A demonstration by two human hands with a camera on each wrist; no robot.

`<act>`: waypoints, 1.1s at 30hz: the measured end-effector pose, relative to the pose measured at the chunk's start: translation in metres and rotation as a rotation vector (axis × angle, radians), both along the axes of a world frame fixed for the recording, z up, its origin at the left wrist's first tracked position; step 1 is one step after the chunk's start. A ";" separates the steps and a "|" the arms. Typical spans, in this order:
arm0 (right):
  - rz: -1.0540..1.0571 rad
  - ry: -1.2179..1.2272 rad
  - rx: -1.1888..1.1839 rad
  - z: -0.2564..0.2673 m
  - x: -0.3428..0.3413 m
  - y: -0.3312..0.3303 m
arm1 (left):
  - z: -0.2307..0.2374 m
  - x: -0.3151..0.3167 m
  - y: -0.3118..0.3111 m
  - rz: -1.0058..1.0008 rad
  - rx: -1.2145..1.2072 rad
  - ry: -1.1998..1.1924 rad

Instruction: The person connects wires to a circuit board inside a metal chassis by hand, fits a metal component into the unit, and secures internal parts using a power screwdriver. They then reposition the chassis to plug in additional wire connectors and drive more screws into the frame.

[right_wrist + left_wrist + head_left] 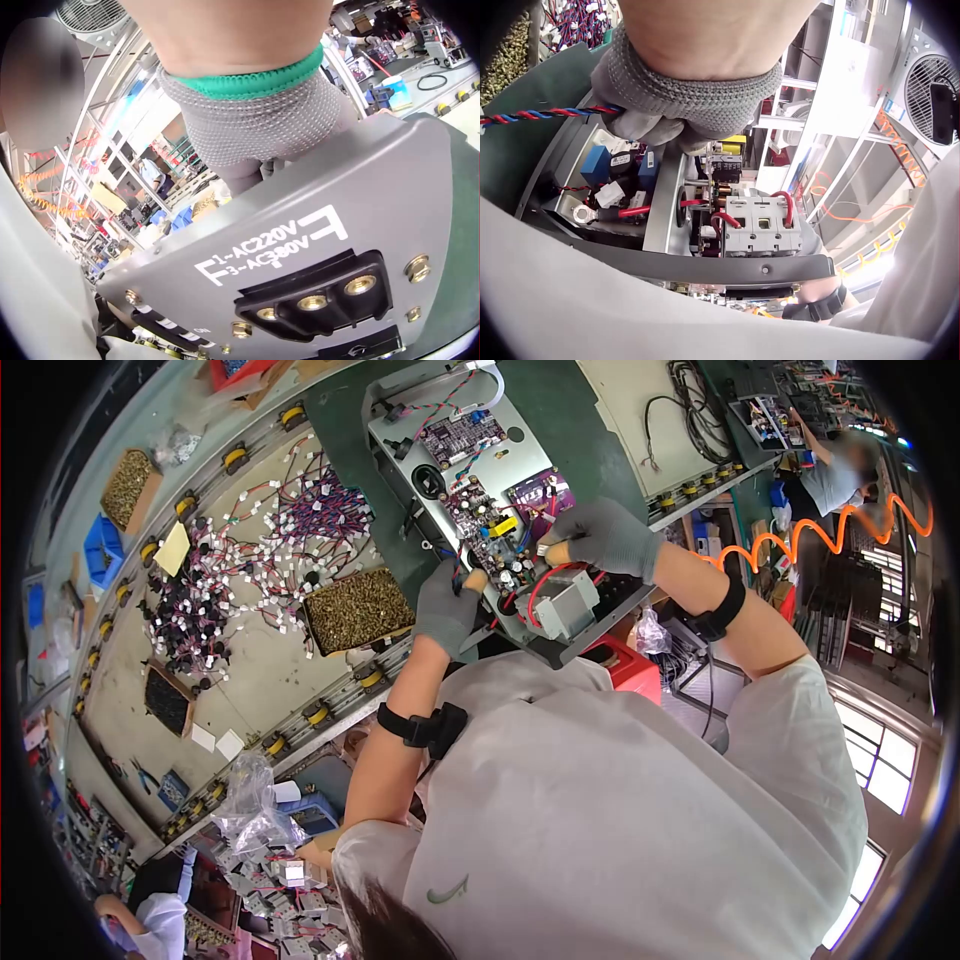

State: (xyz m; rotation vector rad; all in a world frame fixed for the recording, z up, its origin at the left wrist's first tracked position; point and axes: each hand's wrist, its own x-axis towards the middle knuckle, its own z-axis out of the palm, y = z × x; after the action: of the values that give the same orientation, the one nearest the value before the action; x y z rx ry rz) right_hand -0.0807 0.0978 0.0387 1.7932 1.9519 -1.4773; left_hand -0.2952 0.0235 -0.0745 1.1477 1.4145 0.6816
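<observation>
Grey-gloved, my left hand (446, 606) curls round a twisted red-blue-black cable (547, 114); my right hand (608, 542) bends over a grey metal chassis (397, 180), hold unclear.

The head view looks steeply down from above the white shirt (620, 800), which fills six o'clock; the open chassis (535, 455) lies at twelve to one o'clock, at arm's reach. The left wrist view looks along the left hand (694, 101), entering from twelve, and faces the chassis closely from the side, with a fan (932, 94) beyond at two. The right wrist view, its right hand (255, 124) at twelve, faces the chassis's outer wall very near, with a terminal block (315, 300) at five. Head and left wrist share the grey breaker (568, 605) and wire heap (320, 510), at ten and eleven o'clock respectively.
</observation>
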 end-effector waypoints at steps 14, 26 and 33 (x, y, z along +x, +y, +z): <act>0.511 -0.492 0.120 0.017 -0.043 0.011 | -0.005 0.003 -0.001 0.029 0.035 -0.020; 0.479 -0.474 0.182 0.002 -0.038 0.012 | -0.007 0.004 -0.001 0.031 0.046 -0.018; 0.374 -0.438 0.101 0.000 -0.038 0.017 | -0.007 0.003 -0.001 0.052 0.073 -0.055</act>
State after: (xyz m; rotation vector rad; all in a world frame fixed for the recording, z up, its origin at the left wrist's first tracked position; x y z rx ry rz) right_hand -0.1191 0.1151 0.0389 1.5090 2.0046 -0.8071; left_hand -0.2918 0.0221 -0.0816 1.1430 1.3864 0.8016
